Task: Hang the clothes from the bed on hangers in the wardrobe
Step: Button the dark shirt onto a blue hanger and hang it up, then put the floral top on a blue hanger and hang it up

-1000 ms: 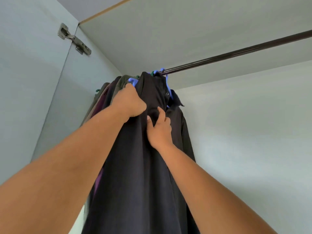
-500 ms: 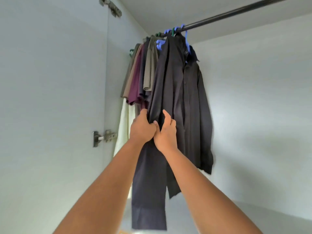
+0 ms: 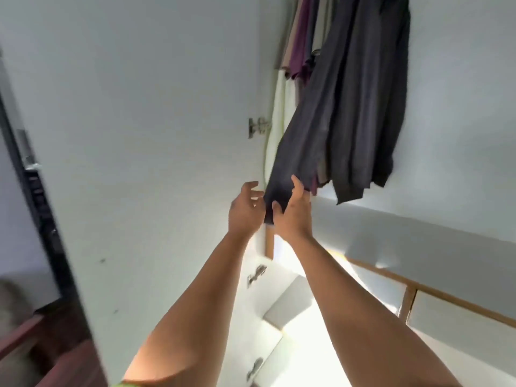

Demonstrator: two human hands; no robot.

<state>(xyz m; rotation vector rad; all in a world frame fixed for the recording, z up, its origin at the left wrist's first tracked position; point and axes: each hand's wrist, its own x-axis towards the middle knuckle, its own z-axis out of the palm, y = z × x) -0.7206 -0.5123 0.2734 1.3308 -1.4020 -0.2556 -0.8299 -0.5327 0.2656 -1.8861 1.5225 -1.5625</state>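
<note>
A long dark garment (image 3: 312, 129) hangs in the wardrobe, its top out of frame, and its lower end is pulled toward me. My right hand (image 3: 293, 216) holds the hem, with the thumb over the cloth and the fingers behind it. To the left of the hem, my left hand (image 3: 244, 210) is loosely spread, its fingertips just beside the cloth. A second dark shirt (image 3: 377, 107) hangs right behind it. The rail and hangers are above the frame.
Maroon and beige clothes (image 3: 300, 48) hang to the left of the dark ones. The open white wardrobe door (image 3: 139, 135) with a metal hinge (image 3: 258, 127) fills the left. White drawers with metal handles (image 3: 255, 275) lie below. A dark door frame (image 3: 36, 196) is at far left.
My view has tilted down from the rail. Both hands slid down the dark garment from its middle to its hem, and the left hand let go.
</note>
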